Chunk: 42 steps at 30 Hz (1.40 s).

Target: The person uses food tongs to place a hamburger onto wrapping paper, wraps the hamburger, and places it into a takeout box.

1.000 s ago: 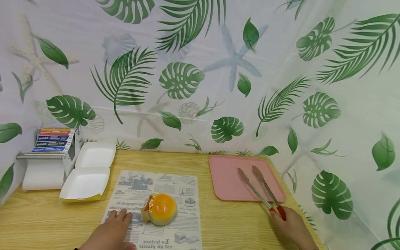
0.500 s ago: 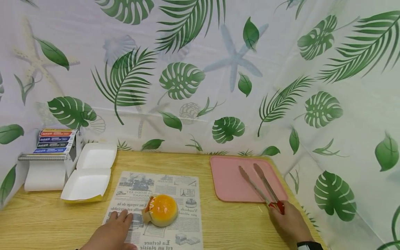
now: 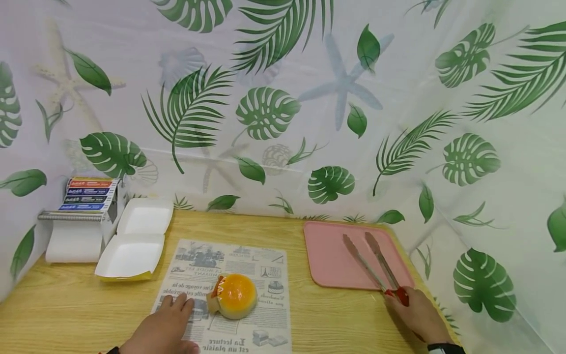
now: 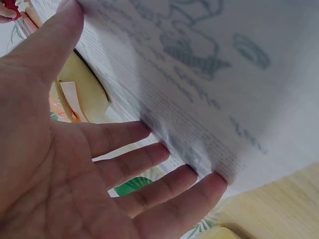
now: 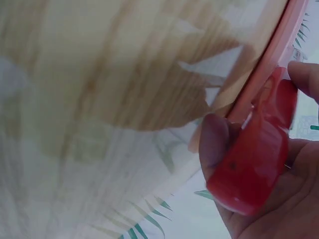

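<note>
Tongs (image 3: 386,266) in right hand (image 3: 420,314), bun (image 3: 237,296) on paper (image 3: 266,322)

So the right hand's gripping the red handles, tongs tips over the pink tray (image 3: 326,268). Left hand (image 3: 161,324) is relaxed, fingers extended, tips touching the paper near the bun.

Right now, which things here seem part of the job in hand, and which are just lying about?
Likely in the job:
tongs, gripped by the right hand
paper sheet, touched by the left hand
bun, lying on the paper sheet
tray, under the tongs' far ends

Apparently just lying about:
open box, touched by neither hand
roll dispenser, likewise untouched
</note>
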{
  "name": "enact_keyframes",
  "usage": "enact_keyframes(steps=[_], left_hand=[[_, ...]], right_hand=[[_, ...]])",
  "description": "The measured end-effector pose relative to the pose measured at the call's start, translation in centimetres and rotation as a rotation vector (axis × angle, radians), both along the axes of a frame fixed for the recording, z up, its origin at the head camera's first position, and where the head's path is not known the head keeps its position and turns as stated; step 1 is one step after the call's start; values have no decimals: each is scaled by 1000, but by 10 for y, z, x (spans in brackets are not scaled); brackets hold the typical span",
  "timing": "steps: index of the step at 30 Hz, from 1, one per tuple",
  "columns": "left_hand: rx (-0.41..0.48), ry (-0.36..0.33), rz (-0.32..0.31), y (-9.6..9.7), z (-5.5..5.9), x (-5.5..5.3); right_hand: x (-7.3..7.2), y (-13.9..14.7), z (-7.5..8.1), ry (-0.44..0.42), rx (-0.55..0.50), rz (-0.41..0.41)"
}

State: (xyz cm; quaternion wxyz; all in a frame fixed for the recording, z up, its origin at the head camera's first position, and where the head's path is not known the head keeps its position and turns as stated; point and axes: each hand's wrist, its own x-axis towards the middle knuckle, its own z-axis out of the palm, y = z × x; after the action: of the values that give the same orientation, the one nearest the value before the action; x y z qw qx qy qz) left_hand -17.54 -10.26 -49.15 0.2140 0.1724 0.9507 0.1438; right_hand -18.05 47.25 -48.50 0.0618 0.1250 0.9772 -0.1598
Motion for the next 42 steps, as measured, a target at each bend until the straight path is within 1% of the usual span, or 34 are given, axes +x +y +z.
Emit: enact_keyframes(steps=[2, 4, 7, 9, 11, 13, 14, 16, 18, 20, 22, 23, 25, 26, 28, 30, 33, 35, 39, 42], left_hand=[[-2, -2, 0, -1, 1, 0], [-12, -6, -4, -2, 1, 0], [-28, -8, -7, -3, 1, 0], [-31, -4, -8, -2, 1, -1], [-24, 1, -9, 0, 1, -1], [-16, 12, -13, 3, 1, -2], [-17, 20, -17, 3, 1, -2], [-23, 39, -30, 5, 1, -2], [-42, 62, -43, 5, 1, -2], [-56, 80, -55, 4, 2, -2], [-66, 89, -59, 3, 3, -2], [-68, 87, -57, 2, 3, -2], [-70, 84, -53, 0, 5, -1], [-72, 81, -48, -1, 5, -1], [-75, 78, -44, -1, 5, -1], [-80, 81, -50, -1, 4, -1], [-80, 85, -58, 1, 3, -1], [-79, 89, -63, 1, 2, -1], [-86, 101, -63, -1, 2, -2], [-75, 95, -56, -6, 4, -4]], right_hand=[[0, -2, 2, -1, 34, 7], [-1, -7, 5, 26, 77, 26], [-4, -26, 18, 119, 117, 73], [-8, -44, 29, 194, 119, 134], [-11, -63, 42, 234, 100, 194], [-17, -84, 53, 273, 99, 279], [-20, -95, 57, 294, 102, 320], [-25, -117, 63, 304, 100, 380], [-31, -140, 64, 331, 122, 447], [-36, -165, 63, 298, 96, 499], [-44, -189, 59, 234, 55, 566], [-49, -201, 56, 196, 38, 601], [-60, -223, 48, 84, -23, 663], [-66, -233, 44, 32, -36, 688], [-77, -249, 35, -50, -39, 739], [-86, -259, 26, -106, -36, 774], [-95, -264, 15, -145, -16, 803], [-97, -263, 9, -164, -14, 801], [-97, -258, 0, -175, -40, 803], [-94, -257, -1, -149, -47, 806]])
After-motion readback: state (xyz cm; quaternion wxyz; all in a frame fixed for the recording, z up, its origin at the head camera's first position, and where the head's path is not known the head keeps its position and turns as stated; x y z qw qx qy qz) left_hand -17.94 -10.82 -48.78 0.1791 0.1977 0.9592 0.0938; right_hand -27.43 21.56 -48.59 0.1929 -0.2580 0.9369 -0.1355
